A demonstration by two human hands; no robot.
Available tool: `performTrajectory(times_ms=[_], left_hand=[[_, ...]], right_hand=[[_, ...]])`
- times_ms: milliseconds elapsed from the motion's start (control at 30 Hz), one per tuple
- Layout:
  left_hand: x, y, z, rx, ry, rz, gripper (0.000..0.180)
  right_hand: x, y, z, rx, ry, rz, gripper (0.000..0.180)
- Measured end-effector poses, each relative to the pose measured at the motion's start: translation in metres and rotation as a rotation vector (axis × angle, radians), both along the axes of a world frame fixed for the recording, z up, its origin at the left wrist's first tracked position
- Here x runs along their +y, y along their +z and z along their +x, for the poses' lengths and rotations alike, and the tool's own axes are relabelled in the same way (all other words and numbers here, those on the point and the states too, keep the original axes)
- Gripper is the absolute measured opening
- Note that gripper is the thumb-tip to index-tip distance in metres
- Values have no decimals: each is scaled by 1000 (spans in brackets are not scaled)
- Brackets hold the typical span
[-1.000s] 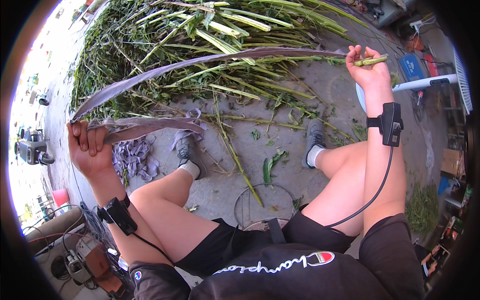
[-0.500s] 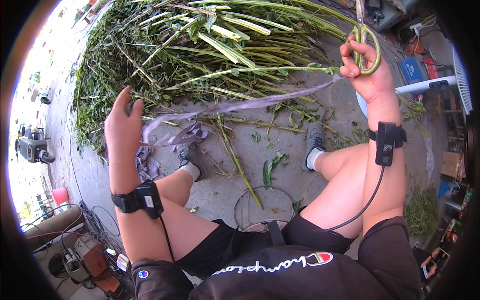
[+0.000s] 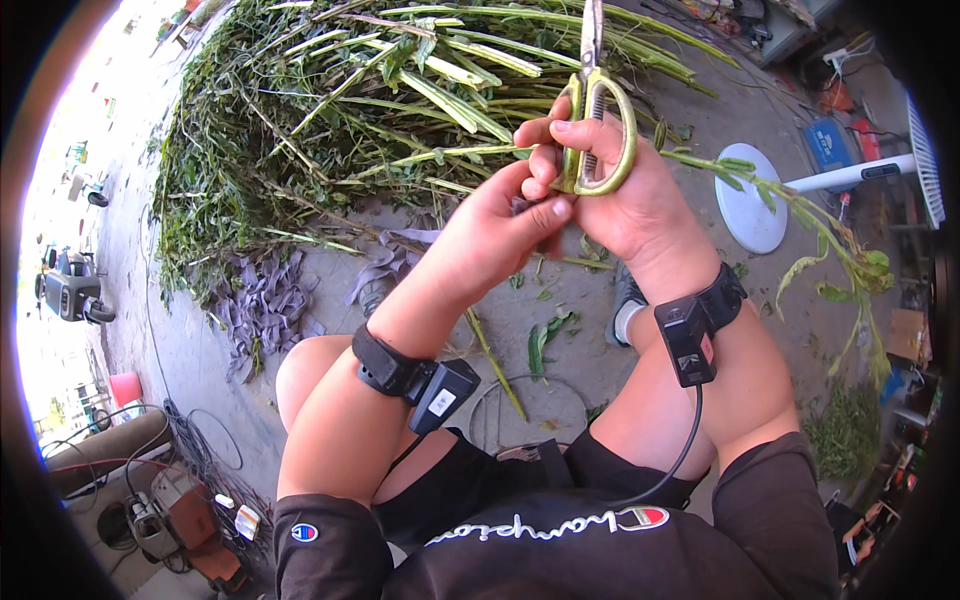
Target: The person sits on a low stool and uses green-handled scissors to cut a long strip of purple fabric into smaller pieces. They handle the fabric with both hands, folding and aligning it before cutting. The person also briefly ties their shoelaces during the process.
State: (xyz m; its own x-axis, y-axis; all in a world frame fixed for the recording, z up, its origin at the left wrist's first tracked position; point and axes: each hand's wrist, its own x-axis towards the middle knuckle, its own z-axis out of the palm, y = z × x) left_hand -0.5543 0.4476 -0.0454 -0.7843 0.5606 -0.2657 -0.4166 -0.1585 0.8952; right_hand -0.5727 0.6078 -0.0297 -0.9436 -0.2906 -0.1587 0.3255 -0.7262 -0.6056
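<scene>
My right hand [image 3: 630, 190] holds scissors [image 3: 597, 130] with yellow-green handles, their blades pointing away from me. Just left of it, my left hand [image 3: 500, 230] is closed, thumb and fingers pressed together against the right fingers. A bit of grey-purple cloth strip shows at the left fingers; most of what they grip is hidden. More grey-purple cloth strips [image 3: 265, 310] lie heaped on the floor at the left, some by my shoe. A leafy stem [image 3: 800, 210] runs out from behind my right hand to the right; whether that hand grips it is hidden.
A big pile of cut leafy stalks [image 3: 300, 130] covers the floor ahead. A wire ring [image 3: 530, 410] lies between my legs. To the right are a fan [image 3: 752, 200] with a round white base and a blue box [image 3: 825, 140]. Cables and a machine [image 3: 190, 520] sit at lower left.
My right hand has moved left and lower with the scissors. My left hand has come right and up to meet it. The cloth strip no longer stretches between them, and the leafy stem has swung right.
</scene>
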Motion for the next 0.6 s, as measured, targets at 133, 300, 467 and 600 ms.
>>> performTrajectory(times_ms=[133, 300, 467, 600], left_hand=[[-9, -3, -8, 356, -6, -363, 20], [-21, 14, -2, 423, -16, -580, 24], [-35, 31, -6, 279, 136, -453, 22], [-47, 39, -10, 159, 229, -351, 21]], right_hand=[[16, 15, -2, -98, 93, -45, 22], [47, 12, -3, -51, 171, 175, 24], [61, 11, 3, -13, 174, 363, 24], [59, 3, 9, -46, 214, 373, 30]])
